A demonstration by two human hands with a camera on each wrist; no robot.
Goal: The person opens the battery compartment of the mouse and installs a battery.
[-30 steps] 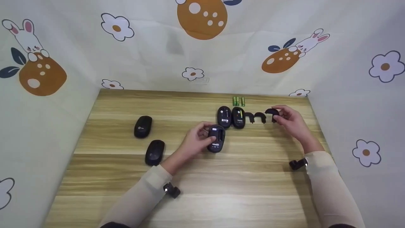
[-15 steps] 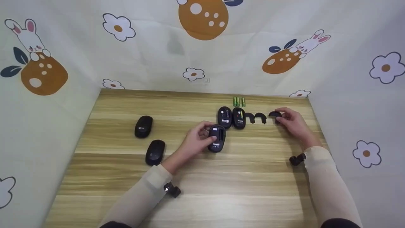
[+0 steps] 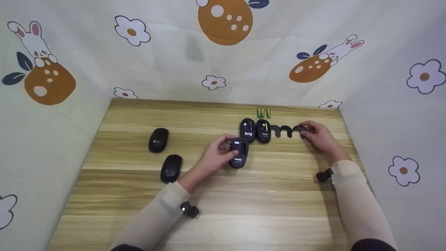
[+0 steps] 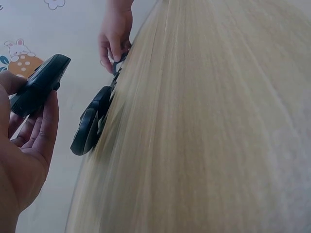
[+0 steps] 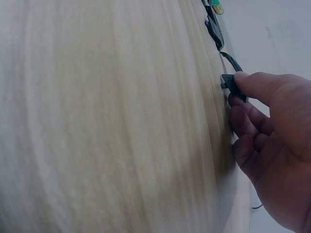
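My left hand (image 3: 216, 153) grips a black computer mouse (image 3: 238, 158), its underside up and its battery slot uncovered. The left wrist view shows that mouse (image 4: 41, 83) held above the table. At the right, my right hand (image 3: 321, 136) pinches a black battery cover (image 3: 299, 129) between thumb and fingers, low at the table. Two similar covers (image 3: 286, 130) lie in a row to its left. Beside them, two mice (image 3: 247, 130) rest belly up, touching or nearly so; the right one (image 3: 263, 131) shows a battery in its slot.
Several green batteries (image 3: 262, 113) lie behind the upturned mice, near the table's back edge. Two more black mice (image 3: 158, 140) sit right side up at the left, the nearer one (image 3: 171, 168) close to my left forearm. Patterned cloth walls (image 3: 167, 62) enclose the wooden table (image 3: 264, 209).
My right hand went slightly right, then back left and down, bringing the battery cover closer to the row of covers. My left hand stays in place with the mouse.
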